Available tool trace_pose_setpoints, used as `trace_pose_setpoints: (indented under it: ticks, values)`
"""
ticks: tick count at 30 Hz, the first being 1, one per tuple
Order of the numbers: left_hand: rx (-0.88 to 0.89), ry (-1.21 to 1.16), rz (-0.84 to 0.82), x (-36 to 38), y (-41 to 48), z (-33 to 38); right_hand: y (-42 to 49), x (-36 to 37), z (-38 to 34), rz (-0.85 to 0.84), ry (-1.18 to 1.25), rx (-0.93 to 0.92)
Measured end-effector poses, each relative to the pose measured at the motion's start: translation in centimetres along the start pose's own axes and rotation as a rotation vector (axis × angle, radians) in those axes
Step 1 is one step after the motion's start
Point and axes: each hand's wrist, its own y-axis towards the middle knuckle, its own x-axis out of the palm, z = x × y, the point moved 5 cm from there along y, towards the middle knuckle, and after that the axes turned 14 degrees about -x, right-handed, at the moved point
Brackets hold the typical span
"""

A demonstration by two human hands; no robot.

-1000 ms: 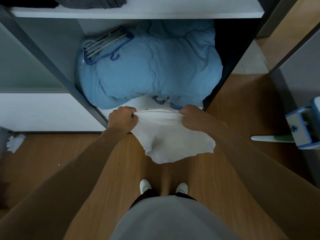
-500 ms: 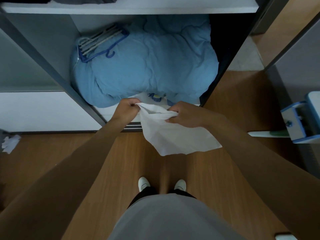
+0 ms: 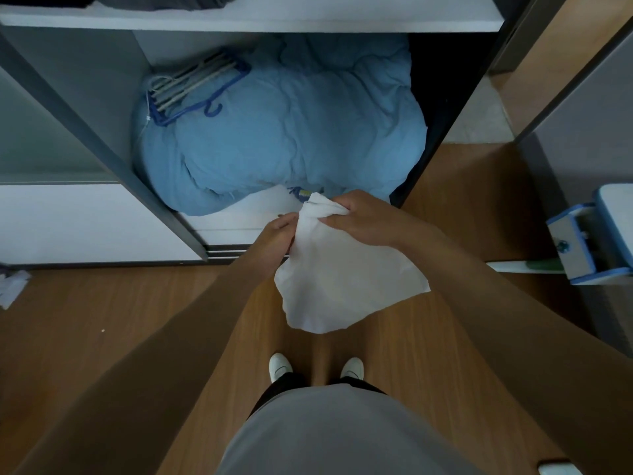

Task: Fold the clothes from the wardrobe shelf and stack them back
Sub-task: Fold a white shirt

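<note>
Head view looks down on a white cloth (image 3: 346, 279) held in the air in front of the person, above the wooden floor (image 3: 137, 320) and just outside the open wardrobe. The right hand (image 3: 363, 221) has its fingers curled round the cloth's bunched top, with a small tuft poking out past the knuckles. The left hand (image 3: 274, 234) sits just beside it, touching the cloth's near edge a little below that bunch; it appears to pinch the edge, though the fingertips are partly hidden by the fabric.

By my judgement the cloth is thin, light and wholly limp: it drapes in soft folds, keeps no shape of its own and hangs from wherever it is gripped. It looks neither fragile nor slippery. Gathered in one fist it cannot lie flat, so the better hold is two pinches on one hem, at the corners, with the hands drawn apart to stretch that edge.

Its long axis runs from the right hand down toward the person's feet, leaning slightly outward under the right forearm. One free corner points out below that forearm; the rounded lower edge hangs below both hands.

Beyond the hands lie a blue duvet (image 3: 291, 132) with hangers (image 3: 195, 87) on it, and above them the wardrobe shelf (image 3: 274, 18) carrying dark garments (image 3: 164, 0).
</note>
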Motion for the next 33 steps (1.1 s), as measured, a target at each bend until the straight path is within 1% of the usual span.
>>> trace_pose_setpoints:
  ticks: [2, 5, 7, 11, 14, 16, 19, 21, 24, 28, 33]
  values:
    - [0.006, 0.035, 0.061, 0.0, -0.2, 0.0, 0.2, -0.3, -0.1, 0.05, -0.02, 0.01]
    - [0.118, 0.001, 0.155, -0.6, -1.0, 0.6, 0.4, -0.9, 0.1, 0.133, -0.052, 0.055]
    - [0.178, 0.045, 0.161, -1.0, -1.5, 0.9, 0.6, -1.2, 0.2, 0.17, -0.046, 0.083]
    - [0.25, 0.18, 0.149, -0.8, -1.9, 1.7, 0.8, -1.3, 0.3, 0.192, -0.035, 0.162]
    - [0.226, 0.172, 0.067, -0.1, -2.0, 1.4, 0.7, -1.3, 0.5, 0.205, -0.012, 0.208]
    - [0.201, 0.266, 0.035, 0.5, -1.8, 0.9, 0.7, -1.3, 0.4, 0.204, 0.026, 0.213]
    - [0.145, 0.418, 0.029, 1.8, -1.2, 0.7, 0.8, -0.7, 0.2, 0.142, 0.038, 0.213]
    - [0.112, 0.377, 0.0, 2.4, -1.0, 1.0, 0.9, -0.4, 0.0, 0.113, 0.011, 0.195]
    - [0.16, 0.335, -0.059, 2.4, -1.0, 1.1, 1.0, -0.8, -0.1, 0.102, -0.029, 0.158]
    - [0.116, 0.252, -0.183, 1.6, -1.1, 1.0, 0.9, -3.4, 0.3, 0.165, -0.172, 0.146]
    - [0.064, 0.344, -0.306, 3.2, -2.0, 1.4, 1.3, -5.0, 0.3, 0.219, -0.198, 0.148]
